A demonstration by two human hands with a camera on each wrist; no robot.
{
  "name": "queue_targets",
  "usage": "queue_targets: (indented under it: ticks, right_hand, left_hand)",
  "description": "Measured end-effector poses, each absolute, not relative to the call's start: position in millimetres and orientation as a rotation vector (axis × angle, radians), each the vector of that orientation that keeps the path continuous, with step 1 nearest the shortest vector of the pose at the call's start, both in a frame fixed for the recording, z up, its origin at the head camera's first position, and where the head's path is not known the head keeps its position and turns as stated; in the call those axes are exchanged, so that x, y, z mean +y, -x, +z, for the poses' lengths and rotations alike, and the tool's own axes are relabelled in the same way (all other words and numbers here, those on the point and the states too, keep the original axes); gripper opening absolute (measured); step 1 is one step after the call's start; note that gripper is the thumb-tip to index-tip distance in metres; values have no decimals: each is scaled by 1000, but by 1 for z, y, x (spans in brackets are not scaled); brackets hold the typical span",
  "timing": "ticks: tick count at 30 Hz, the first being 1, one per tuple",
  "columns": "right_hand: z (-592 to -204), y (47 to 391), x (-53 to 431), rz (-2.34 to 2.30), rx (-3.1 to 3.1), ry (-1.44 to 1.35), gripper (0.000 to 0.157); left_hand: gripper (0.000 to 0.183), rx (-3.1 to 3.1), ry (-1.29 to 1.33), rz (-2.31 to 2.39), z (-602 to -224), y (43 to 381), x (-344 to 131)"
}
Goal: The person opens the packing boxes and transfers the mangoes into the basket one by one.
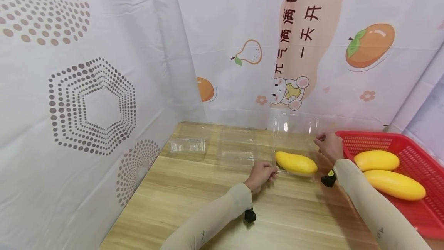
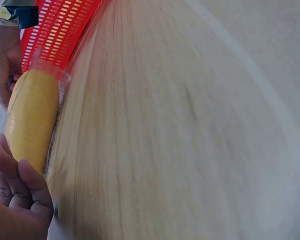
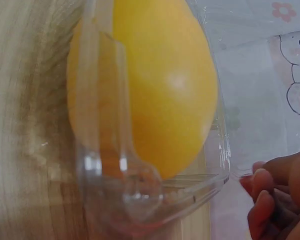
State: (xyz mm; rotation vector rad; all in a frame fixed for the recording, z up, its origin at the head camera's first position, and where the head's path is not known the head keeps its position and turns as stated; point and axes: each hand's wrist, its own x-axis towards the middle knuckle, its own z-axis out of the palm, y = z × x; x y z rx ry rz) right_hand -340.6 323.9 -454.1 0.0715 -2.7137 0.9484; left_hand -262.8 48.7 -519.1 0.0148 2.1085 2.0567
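Observation:
A long yellow fruit, mango-like (image 1: 296,163), lies in a clear plastic clamshell box (image 3: 125,195) whose lid (image 1: 295,128) stands raised at the back. My right hand (image 1: 329,146) is at the box's right side; in the right wrist view its thumb and fingertips (image 3: 262,182) pinch a thin clear edge by the corner. At the front left corner is my left hand (image 1: 261,174), its fingertips right by the box wall. The left wrist view shows those fingers (image 2: 37,185) loosely bent beside the fruit's near end.
A red perforated basket (image 1: 367,140) with two more yellow fruits (image 1: 393,184) stands at the right. Two other clear boxes (image 1: 237,157) (image 1: 187,145) sit open to the left on the wooden table (image 1: 194,192). Printed curtains (image 1: 229,18) hang behind and at the left.

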Motion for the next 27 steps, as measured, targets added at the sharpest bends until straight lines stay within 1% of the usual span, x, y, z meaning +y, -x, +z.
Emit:
queue_targets:
  ticks: [4, 11, 27]
  right_hand:
    - [-455, 341, 325, 942, -2745, -60, 21]
    - [-460, 341, 324, 931, -2812, -10, 22]
    - [-464, 340, 321, 901, -2817, -118, 21]
  left_hand:
    - [17, 2113, -23, 2053, -519, 263, 49]
    - [17, 2122, -9, 2051, -519, 262, 49]
    - [18, 2107, 17, 2037, -515, 257, 47]
